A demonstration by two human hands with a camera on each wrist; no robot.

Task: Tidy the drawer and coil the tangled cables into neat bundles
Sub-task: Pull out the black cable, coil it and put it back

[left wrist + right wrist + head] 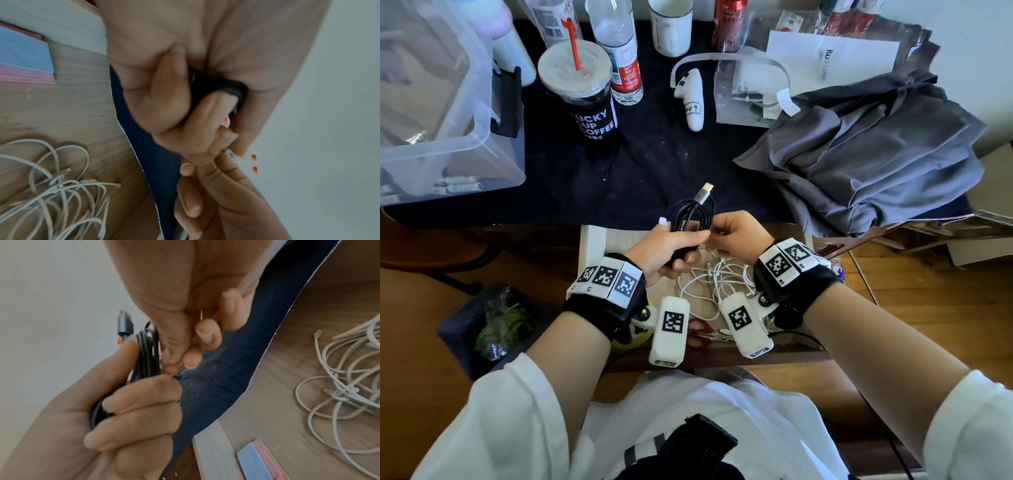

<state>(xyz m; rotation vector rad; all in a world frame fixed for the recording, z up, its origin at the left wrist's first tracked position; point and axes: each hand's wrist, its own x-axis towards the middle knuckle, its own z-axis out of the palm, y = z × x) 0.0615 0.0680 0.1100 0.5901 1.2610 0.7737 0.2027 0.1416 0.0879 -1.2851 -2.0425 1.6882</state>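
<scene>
The left hand [666, 248] has its fingers [141, 395] clenched round a coiled black cable [692, 219], the loops standing up out of the fist with a metal plug [704, 190] poking out above them. The right hand [736, 236] sits just beside those fingers, its own fingers [207, 334] curled in; it seems to pinch something thin at the edge of the bundle, possibly a tie or the cable's tail, but the pictures do not show clearly what.

Judging by this, the black cable is already wound and the step in hand is securing it. The next move calls for keeping the left grip firm so the loops do not spring apart while the right hand binds or tucks the end.

Below both hands, in the open drawer [594, 241], a tangle of white cables [709, 284] still waits, with red scissors [700, 330] nearer the person.
</scene>
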